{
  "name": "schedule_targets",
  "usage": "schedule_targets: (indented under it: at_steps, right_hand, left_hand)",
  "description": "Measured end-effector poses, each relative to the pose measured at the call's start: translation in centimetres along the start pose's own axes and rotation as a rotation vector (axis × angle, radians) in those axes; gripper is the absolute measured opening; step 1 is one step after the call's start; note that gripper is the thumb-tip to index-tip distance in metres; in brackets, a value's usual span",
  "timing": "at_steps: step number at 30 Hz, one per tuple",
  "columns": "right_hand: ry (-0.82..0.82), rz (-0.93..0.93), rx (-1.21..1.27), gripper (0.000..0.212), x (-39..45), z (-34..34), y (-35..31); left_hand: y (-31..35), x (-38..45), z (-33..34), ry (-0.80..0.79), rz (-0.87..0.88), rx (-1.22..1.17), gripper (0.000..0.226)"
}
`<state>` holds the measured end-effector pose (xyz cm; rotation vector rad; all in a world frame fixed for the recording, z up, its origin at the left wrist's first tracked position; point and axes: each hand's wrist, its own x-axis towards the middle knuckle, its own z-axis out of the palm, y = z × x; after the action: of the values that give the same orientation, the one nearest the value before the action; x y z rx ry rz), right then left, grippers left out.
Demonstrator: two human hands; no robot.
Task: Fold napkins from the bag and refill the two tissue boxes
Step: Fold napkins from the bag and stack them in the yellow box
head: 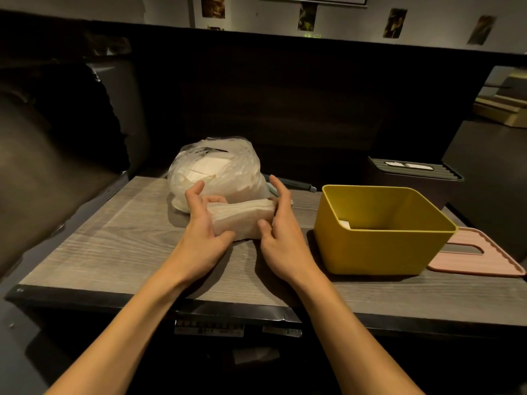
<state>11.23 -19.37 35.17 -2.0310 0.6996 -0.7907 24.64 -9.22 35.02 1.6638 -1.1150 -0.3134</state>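
Seen from above, looking down past two bare forearms onto a grey wood-grain tabletop (108,246). Nearest, both hands set a little apart around a stack of napkins (242,219): left hand (204,229) gripping the stack's left end, thumb pressed on its near face, upper fingers spread loose; right hand (281,223) clasping the right end, thumb pinching the near edge, forefinger raised straight. Stack held just above the tabletop, roughly at its middle, long side running left to right. Right of the hands, close by, an open yellow box (379,252), one scrap of white paper showing inside at the bottom. Beside and partly behind that box, a pink slotted lid (479,260) lying flat. Farther back, just behind the stack, a clear plastic bag (216,172) bulging with white napkins. Farthest right, a dark box (413,178) with a ribbed slotted lid, white paper showing in the slot.
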Motion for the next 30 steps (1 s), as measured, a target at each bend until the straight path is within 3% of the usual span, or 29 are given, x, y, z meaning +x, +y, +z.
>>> schedule_targets:
  at_steps: [6,10,12,17,21,27,30]
  right_hand:
    - [0.065,0.052,0.016,0.062,-0.05,-0.69,0.15]
    - [-0.057,0.059,-0.047,0.067,-0.08,-0.05,0.26]
    - [-0.081,0.049,-0.101,0.066,-0.03,0.11,0.27]
    - [0.112,0.074,0.048,0.043,0.07,-0.64,0.24]
    - [0.103,0.049,0.048,0.040,0.01,-0.52,0.17]
    - [0.110,0.029,0.021,0.030,0.14,-0.48,0.32]
    - [0.010,0.018,-0.042,0.039,0.05,-0.42,0.07]
  left_hand:
    - [-0.12,-0.08,-0.09,0.070,-0.014,-0.094,0.079]
    - [-0.20,-0.01,0.09,-0.105,-0.032,-0.090,0.090]
    - [-0.13,-0.01,0.30,-0.119,-0.037,-0.071,0.087]
    - [-0.61,0.40,0.07,0.116,-0.061,-0.114,0.077]
    - [-0.47,0.24,0.03,0.196,-0.114,-0.169,0.079]
    - [-0.30,0.14,0.02,0.139,-0.123,-0.128,0.085]
    - [-0.45,0.18,0.05,0.030,-0.076,-0.047,0.093]
